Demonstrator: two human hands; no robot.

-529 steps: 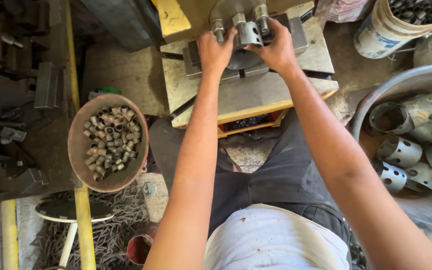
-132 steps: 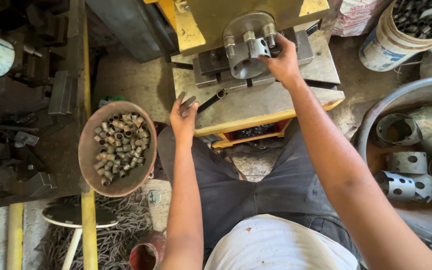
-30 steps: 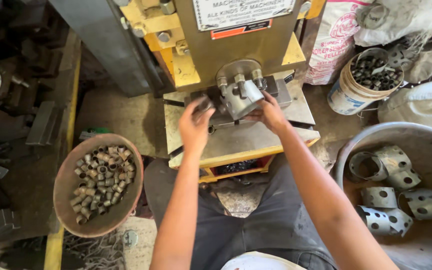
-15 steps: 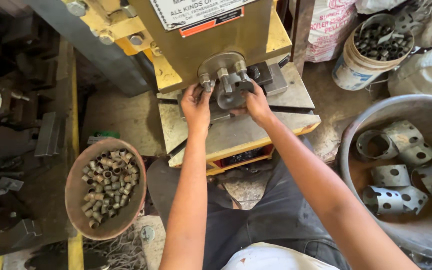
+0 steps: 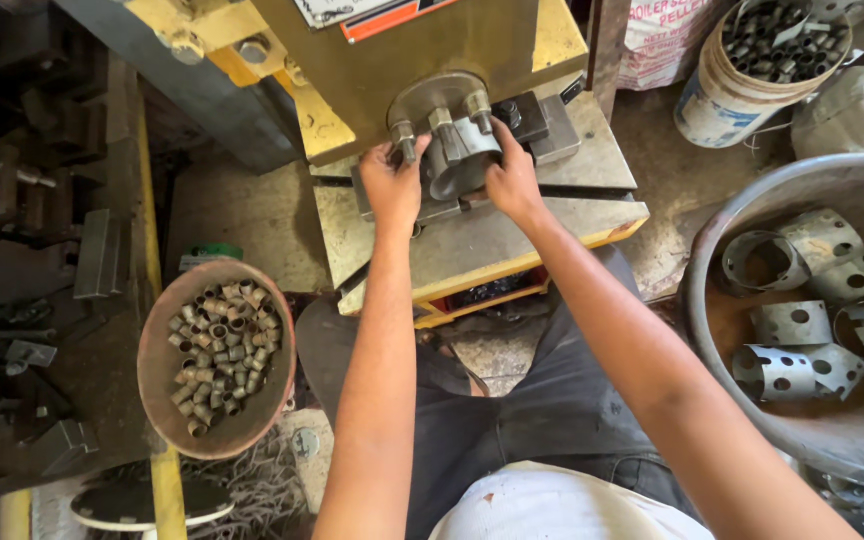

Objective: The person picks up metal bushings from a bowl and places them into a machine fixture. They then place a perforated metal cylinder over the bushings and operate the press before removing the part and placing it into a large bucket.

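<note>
Both my hands are up at the die of a yellow press machine [image 5: 452, 40]. My left hand [image 5: 392, 185] and my right hand [image 5: 512, 180] grip a curved grey metal strip [image 5: 457, 160] from either side, under the round ram head with three bolts. The strip is bent into a ring shape and rests on the dark die block [image 5: 542, 125] on the steel press bed [image 5: 492, 240]. My fingertips are partly hidden behind the strip.
A rusty bowl [image 5: 157, 385] of several short metal tube pieces stands at my left. A large grey tub [image 5: 712, 250] at my right holds several perforated metal rings [image 5: 792, 370]. A white bucket [image 5: 727, 95] of dark metal parts stands at the back right. Dark metal blocks lie far left.
My hands stay on the metal strip at the die and have drawn closer around it. The view has shifted slightly; earlier my left hand was down by the bowl side of the bed.
</note>
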